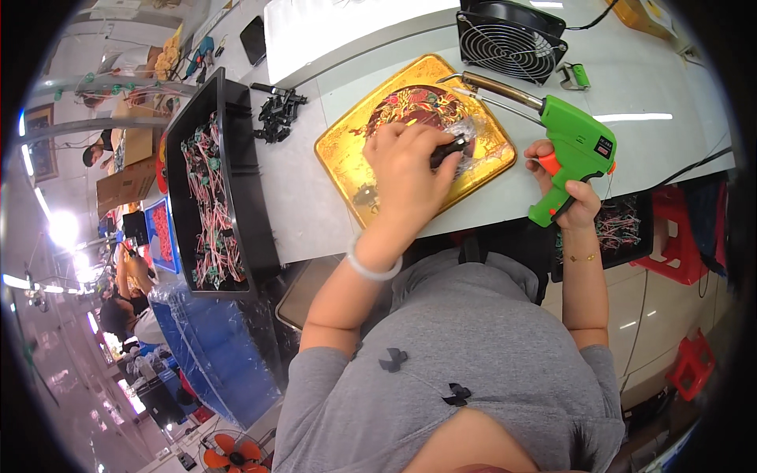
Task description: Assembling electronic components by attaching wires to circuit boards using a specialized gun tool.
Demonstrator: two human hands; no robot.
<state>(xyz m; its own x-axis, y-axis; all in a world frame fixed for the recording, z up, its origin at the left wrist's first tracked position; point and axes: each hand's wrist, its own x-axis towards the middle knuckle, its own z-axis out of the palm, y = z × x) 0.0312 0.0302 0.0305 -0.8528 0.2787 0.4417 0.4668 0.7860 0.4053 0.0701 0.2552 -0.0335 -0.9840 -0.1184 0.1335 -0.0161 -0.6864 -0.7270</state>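
My right hand [574, 188] is wrapped round the handle of a green soldering gun [579, 134], one finger by its orange trigger. The gun's metal barrel and tip point left, over the far edge of a golden tin lid [347, 146] with a dark red pattern. Above the lid, my left hand [412, 169] pinches a small black plastic part [449, 151] between thumb and fingers. Some clear, crumpled material [471, 130] lies on the lid next to that part. The fingers partly cover the black part, so its full shape is hidden.
A black fan [512, 43] stands at the back, near a small green-handled item [576, 76]. To the left, loose black parts [277, 114] lie beside a black bin [251, 181] of wired green boards [206, 205]. Another bin [650, 229] and red stools [680, 236] are at right. People work far left.
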